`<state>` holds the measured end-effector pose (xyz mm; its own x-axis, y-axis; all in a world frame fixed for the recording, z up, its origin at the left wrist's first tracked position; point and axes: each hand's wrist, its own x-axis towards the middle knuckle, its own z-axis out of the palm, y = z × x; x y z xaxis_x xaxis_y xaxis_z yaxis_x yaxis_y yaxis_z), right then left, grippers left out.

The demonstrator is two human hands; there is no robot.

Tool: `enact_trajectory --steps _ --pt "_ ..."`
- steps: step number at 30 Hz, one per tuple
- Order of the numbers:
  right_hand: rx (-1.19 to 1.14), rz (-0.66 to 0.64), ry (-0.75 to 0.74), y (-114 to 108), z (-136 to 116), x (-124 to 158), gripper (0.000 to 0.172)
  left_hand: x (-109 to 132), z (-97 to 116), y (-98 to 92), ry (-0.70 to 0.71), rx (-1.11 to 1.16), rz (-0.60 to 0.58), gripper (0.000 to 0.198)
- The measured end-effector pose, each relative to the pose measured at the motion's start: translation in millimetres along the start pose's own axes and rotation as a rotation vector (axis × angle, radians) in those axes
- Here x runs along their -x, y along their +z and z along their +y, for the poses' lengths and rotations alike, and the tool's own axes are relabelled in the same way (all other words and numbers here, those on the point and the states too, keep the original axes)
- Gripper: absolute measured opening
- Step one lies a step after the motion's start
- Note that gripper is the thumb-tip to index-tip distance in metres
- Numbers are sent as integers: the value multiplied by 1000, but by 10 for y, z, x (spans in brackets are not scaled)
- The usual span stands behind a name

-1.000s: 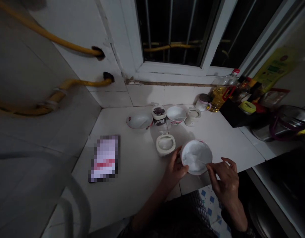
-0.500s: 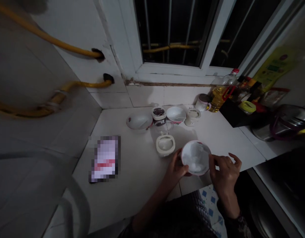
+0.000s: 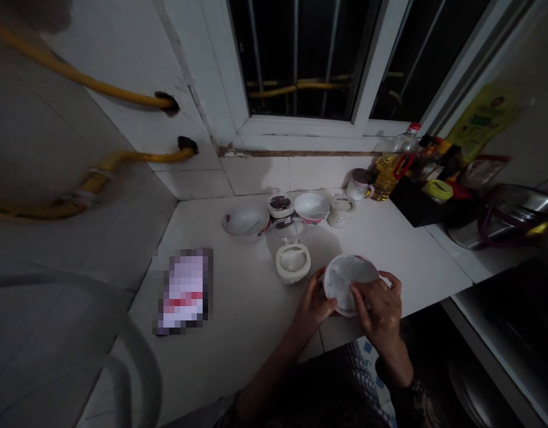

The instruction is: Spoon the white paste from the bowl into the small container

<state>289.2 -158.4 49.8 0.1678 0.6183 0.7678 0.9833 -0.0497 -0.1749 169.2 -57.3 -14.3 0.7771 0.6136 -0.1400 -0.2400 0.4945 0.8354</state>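
A white bowl (image 3: 339,276) with white stuff inside is held over the counter's front edge. My left hand (image 3: 313,306) grips its left rim, thumb on the near side. My right hand (image 3: 381,309) reaches over the right rim, thumb and fingers pinched together inside the bowl. Whatever they pinch, if anything, is hidden. Just left of the bowl stands a jar (image 3: 292,261) with a white rim, its clear lid (image 3: 288,230) tilted up behind. Farther back are a wide bowl (image 3: 246,220), a jar with dark contents (image 3: 281,205), a smaller bowl (image 3: 312,207) and a pale jar (image 3: 342,211).
A mug (image 3: 358,184) and an oil bottle (image 3: 387,172) stand by the back wall. Right of them are a black box (image 3: 416,202) with several bottles and a metal pot (image 3: 515,217). A pixelated flat object (image 3: 185,291) lies on the left of the counter (image 3: 242,315).
My right hand has moved left from the bowl's right rim, and its fingers are now inside the bowl. My left hand keeps its hold. The view has shifted slightly.
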Motion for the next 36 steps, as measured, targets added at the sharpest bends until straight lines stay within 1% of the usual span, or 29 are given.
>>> enact_trajectory --steps 1,2,5,6,7,10,11,12,15,17,19,20,24,25,28,32,34,36 --pt "-45 -16 -7 -7 -6 -1 11 1 -2 -1 11 7 4 82" --pt "-49 -5 4 -16 -7 0 12 3 -4 -3 18 13 12 82" --pt "111 124 77 -27 18 5 12 4 -10 -7 7 9 26 81" --pt "139 146 85 -26 26 4 12 1 -12 -7 8 8 31 82" --pt "122 130 75 -28 31 1 11 -3 -15 -6 16 10 33 82" --pt "-80 -27 36 -66 39 -22 11 -17 -19 0 57 19 23 80" --pt "-121 -48 44 -91 48 -29 11 -19 -21 2 68 19 23 79" --pt "-127 -39 68 -116 63 -34 11 -19 -23 4 74 16 28 78" --pt "-28 38 133 -166 131 -21 10 -13 -35 8 58 -7 74 81" --pt "-8 0 147 -162 162 2 10 -6 -42 10 21 -29 90 84" --pt "-45 -58 158 -143 160 20 11 -2 -41 11 2 -36 87 85" --pt "-59 -63 165 -135 151 23 12 0 -34 11 0 -35 82 86" --pt "-46 0 177 -146 126 -5 13 10 16 5 -22 -52 79 88" --pt "-46 -3 172 -151 129 -10 13 12 29 3 -37 -62 85 88" --pt "-83 -58 159 -128 142 0 13 16 49 1 -73 -75 102 87" --pt "-112 -152 190 -40 148 42 18 10 32 6 -90 -48 84 88" --pt "-100 -142 220 -9 166 48 21 6 22 9 -92 -40 94 87" --pt "-77 -89 254 10 198 45 25 3 20 13 -90 -37 109 84"
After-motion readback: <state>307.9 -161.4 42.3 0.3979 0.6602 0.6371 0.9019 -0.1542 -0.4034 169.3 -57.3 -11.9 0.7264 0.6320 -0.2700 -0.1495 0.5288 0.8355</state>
